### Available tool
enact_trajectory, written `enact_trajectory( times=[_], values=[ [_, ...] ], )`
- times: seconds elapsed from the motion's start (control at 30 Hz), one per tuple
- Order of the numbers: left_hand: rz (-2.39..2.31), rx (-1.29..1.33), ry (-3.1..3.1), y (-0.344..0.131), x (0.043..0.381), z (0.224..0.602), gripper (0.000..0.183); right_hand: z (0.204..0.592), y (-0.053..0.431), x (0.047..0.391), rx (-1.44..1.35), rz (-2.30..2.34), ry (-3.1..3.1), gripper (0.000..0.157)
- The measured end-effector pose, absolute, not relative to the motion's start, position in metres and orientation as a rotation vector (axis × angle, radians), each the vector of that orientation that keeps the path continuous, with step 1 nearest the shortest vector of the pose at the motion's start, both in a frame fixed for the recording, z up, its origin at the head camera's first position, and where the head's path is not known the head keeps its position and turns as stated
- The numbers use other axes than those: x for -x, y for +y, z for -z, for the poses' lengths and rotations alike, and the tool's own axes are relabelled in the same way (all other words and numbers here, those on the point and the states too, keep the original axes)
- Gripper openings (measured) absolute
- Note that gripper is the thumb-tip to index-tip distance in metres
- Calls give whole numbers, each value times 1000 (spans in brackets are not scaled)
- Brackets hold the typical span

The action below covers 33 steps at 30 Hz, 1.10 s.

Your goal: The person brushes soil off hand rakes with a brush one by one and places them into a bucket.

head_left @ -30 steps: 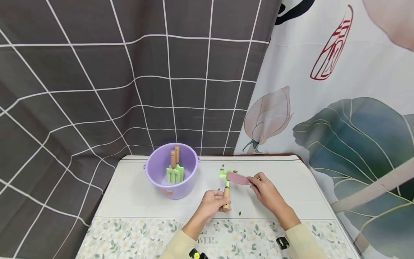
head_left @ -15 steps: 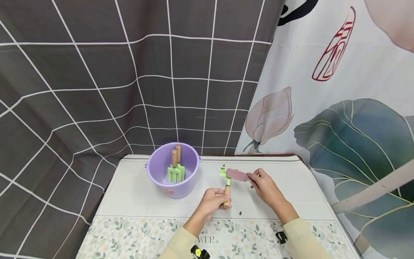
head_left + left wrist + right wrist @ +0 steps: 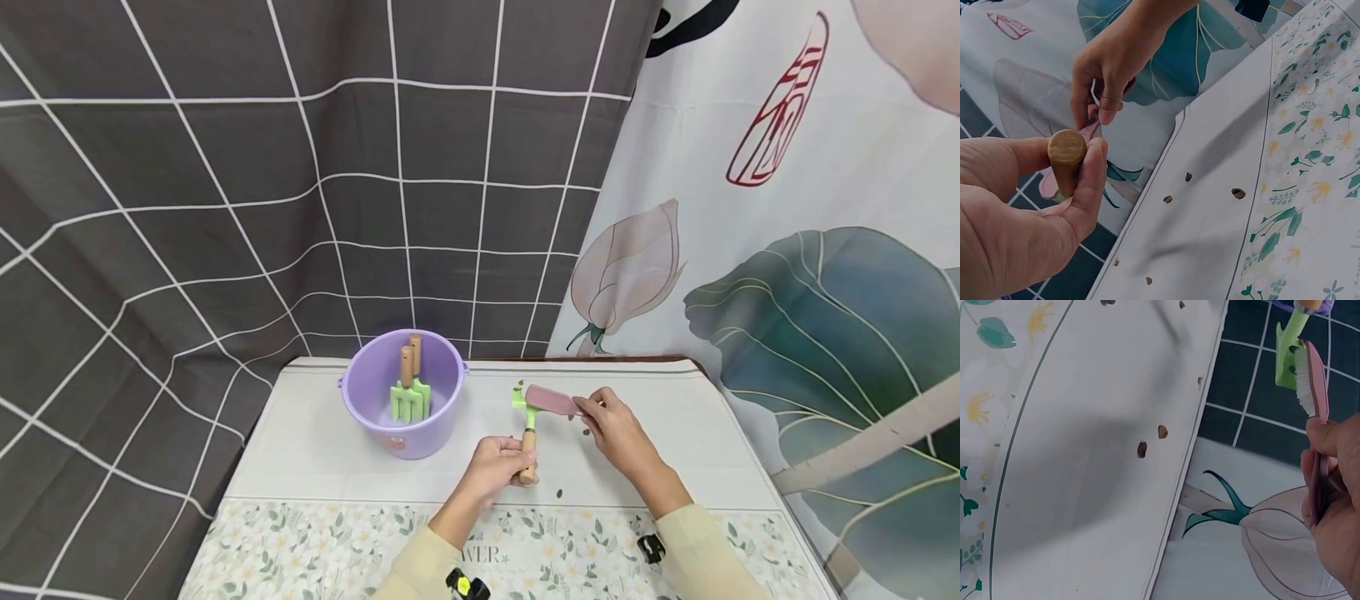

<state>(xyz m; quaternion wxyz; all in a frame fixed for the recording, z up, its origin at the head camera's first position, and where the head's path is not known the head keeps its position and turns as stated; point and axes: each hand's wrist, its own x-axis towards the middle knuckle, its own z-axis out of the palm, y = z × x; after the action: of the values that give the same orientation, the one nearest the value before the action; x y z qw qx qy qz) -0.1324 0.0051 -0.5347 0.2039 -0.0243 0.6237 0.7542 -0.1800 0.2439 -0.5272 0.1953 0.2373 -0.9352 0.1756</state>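
My left hand (image 3: 497, 464) grips the wooden handle (image 3: 1066, 156) of a small garden tool with a green head (image 3: 1287, 365). It is held up with its head pointing away from me, and dark specks show on the green. In my right hand (image 3: 618, 433) I pinch the handle of a pink brush (image 3: 551, 400). Its white bristles (image 3: 1303, 381) are turned to the green head, and in the head view the brush overlaps it. Whether the bristles touch is hard to tell. The exact shape of the tool's head is partly hidden behind the brush.
A purple bucket (image 3: 442, 429) stands left of my hands, with two green garden forks (image 3: 407, 404) leaning inside, wooden handles up. Several brown bits (image 3: 1238, 194) lie scattered on the white tabletop (image 3: 300, 450). A floral strip (image 3: 285, 542) covers the near side; curtains hang behind.
My left hand and the garden tool have shifted slightly up and away. The brush has moved slightly up with my right hand. Brown bits now show on the table below the brush.
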Motion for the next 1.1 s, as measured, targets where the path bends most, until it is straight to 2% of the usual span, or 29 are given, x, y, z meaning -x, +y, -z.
enact_trajectory(
  times=[0.27,1.1],
  values=[
    [-2095,90,1753,8,130,538,26,525,248,180,-570,-501,-2646,31],
    [-2111,80,1753,4,127,536,31,546,244,169,-640,-464,-2680,29]
  ],
)
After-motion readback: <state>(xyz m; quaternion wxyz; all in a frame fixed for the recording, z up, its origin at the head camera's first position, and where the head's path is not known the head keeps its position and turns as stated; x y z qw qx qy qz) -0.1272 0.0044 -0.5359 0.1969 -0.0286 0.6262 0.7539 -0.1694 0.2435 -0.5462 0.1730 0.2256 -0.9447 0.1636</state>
